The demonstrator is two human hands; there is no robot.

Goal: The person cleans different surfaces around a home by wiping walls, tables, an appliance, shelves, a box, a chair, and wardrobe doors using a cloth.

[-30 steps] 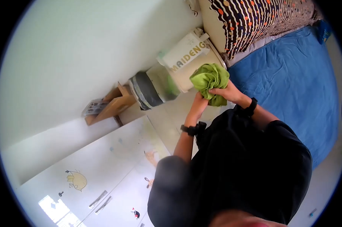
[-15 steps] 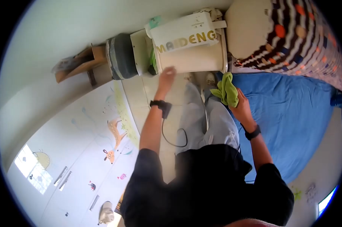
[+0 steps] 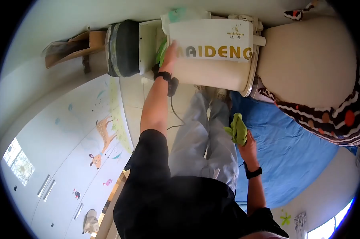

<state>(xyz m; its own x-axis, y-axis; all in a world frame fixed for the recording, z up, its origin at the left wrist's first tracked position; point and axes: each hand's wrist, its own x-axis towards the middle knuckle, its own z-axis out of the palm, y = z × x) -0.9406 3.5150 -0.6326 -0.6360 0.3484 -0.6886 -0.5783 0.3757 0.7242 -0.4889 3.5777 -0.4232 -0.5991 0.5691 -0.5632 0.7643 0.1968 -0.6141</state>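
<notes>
My right hand (image 3: 248, 149) is closed round a bunched green cloth (image 3: 239, 130), held over the edge of the blue bedding beside my right leg. My left hand (image 3: 171, 55) reaches forward to the left edge of a white sheet or bag (image 3: 212, 30) printed with "MAIDENG" in gold letters. It covers part of the first letter, and its fingers look stretched forward. The printed piece lies over a cream cabinet (image 3: 212, 73) against the wall. Just left of my left hand, something green (image 3: 161, 53) shows in the gap.
Left of the cabinet stand a dark round container (image 3: 126, 47) and an open cardboard box (image 3: 78, 47). A white wardrobe (image 3: 72, 131) with animal stickers runs along the left. Blue bedding (image 3: 283, 147) and a large beige cushion (image 3: 307, 59) are on the right.
My left hand has moved forward from the cabinet's near edge to the printed piece. My right hand still holds the cloth, now lower in view. The view has shifted closer to the cabinet.
</notes>
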